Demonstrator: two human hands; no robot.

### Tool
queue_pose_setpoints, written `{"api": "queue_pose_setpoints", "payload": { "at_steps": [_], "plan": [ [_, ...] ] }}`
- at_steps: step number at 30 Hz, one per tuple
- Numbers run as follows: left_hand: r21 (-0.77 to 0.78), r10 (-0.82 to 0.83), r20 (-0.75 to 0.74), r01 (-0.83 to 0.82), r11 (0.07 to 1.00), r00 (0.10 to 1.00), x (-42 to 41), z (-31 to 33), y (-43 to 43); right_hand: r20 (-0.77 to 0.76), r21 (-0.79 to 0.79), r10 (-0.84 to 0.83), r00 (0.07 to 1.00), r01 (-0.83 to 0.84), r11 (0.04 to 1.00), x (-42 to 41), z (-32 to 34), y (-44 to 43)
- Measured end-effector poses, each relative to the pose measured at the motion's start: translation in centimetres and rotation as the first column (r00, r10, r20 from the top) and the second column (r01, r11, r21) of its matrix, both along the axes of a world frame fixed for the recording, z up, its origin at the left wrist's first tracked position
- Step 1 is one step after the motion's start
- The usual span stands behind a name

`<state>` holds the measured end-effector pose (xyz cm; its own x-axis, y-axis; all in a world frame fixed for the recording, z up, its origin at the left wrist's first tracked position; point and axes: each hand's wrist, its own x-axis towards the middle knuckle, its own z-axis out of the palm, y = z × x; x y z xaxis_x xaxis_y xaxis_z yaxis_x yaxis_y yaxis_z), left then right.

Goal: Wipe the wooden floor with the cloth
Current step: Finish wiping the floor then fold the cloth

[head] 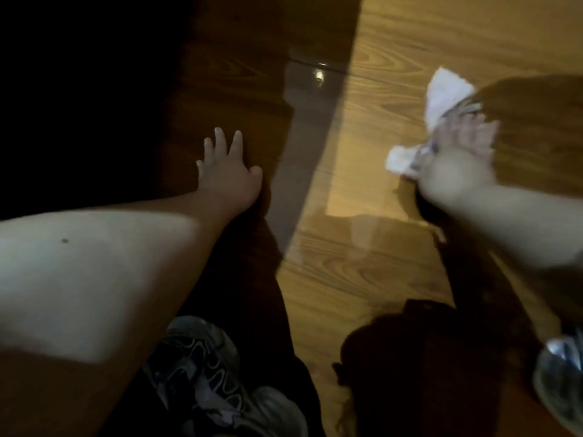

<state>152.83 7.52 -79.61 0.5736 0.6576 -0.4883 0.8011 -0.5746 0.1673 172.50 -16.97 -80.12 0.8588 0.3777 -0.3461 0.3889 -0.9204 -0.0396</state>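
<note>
**Cloth under the right hand on the sunlit boards**

Head view: the cloth, white and crumpled, lies on the wooden floor in the bright strip at the right. One corner sticks out beyond the fingertips and a bunched end shows beside the thumb. The right hand lies on top of it. Motion blur softens that hand, but its fingers look spread and fairly straight, pressing down rather than clenching. The right forearm reaches forward and slightly inward from the lower right.

The left hand is planted on the shadowed boards well apart from the cloth, palm down, fingers splayed wide and holding nothing. Its arm is stretched out almost straight, apparently as a prop for a crouching body. Two shoes show at the bottom edge.

Judged from this, a wiping stroke is in hand. To do it well, the palm should keep the cloth flat so the loose corner does not fold under. Strokes should overlap and follow the grain, and the dark side by the bracing hand also needs covering.
</note>
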Motion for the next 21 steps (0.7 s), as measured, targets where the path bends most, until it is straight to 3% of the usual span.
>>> {"api": "queue_pose_setpoints", "payload": {
  "at_steps": [3, 6, 7, 9, 11, 13, 14, 16, 17, 19, 21],
  "plan": [
    [0.000, -0.136, -0.018, 0.136, 0.991, 0.991, -0.6, 0.5, -2.8, -0.065, 0.157, 0.193, 0.979, -0.181, 0.971, -9.8, -0.7, 0.2],
    [-0.042, -0.192, -0.007, 0.191, 0.981, 0.981, -1.3, 0.7, -4.7, -0.174, 0.388, 0.524, 0.834, -0.431, 0.815, -18.3, -0.6, -0.9],
    [-0.054, -0.208, -0.003, 0.207, 0.977, 0.978, -1.7, 0.8, -5.3, -0.186, 0.428, 0.620, 0.762, -0.505, 0.749, -19.9, -0.2, -1.9],
    [-0.064, -0.255, -0.022, 0.254, 0.965, 0.967, -3.0, 1.0, -6.3, -0.131, 0.393, 0.672, 0.729, -0.584, 0.710, -20.0, -1.0, -3.9],
    [-0.091, -0.277, -0.046, 0.272, 0.958, 0.960, -4.3, 1.2, -7.2, -0.038, 0.213, 0.580, 0.814, -0.560, 0.800, -18.4, -1.9, -5.5],
    [-0.152, -0.268, -0.048, 0.258, 0.954, 0.962, -5.9, 1.5, -8.3, 0.002, 0.121, 0.307, 0.952, -0.305, 0.944, -16.1, -1.8, -7.6],
    [-0.174, -0.265, -0.040, 0.255, 0.951, 0.963, -7.1, 1.6, -9.1, -0.018, 0.127, 0.159, 0.987, -0.156, 0.980, -15.6, -1.7, -8.9],
    [-0.192, -0.312, -0.047, 0.298, 0.935, 0.949, -9.4, 1.8, -11.2, -0.042, 0.088, 0.073, 0.996, -0.069, 0.994, -17.0, -0.7, -11.3],
    [-0.192, -0.324, -0.068, 0.306, 0.932, 0.944, -9.7, 1.8, -11.5, -0.057, 0.106, 0.083, 0.995, -0.076, 0.991, -17.9, -0.5, -11.4],
    [-0.185, -0.364, -0.074, 0.346, 0.920, 0.929, -11.7, 2.4, -13.7, -0.092, 0.291, -0.002, 0.996, 0.028, 0.956, -22.8, 0.7, -12.1],
    [-0.193, -0.386, 0.000, 0.379, 0.905, 0.922, -13.0, 3.8, -15.9, -0.196, 0.456, -0.079, 0.977, 0.162, 0.875, -27.5, 1.7, -12.3]
  ]
}}
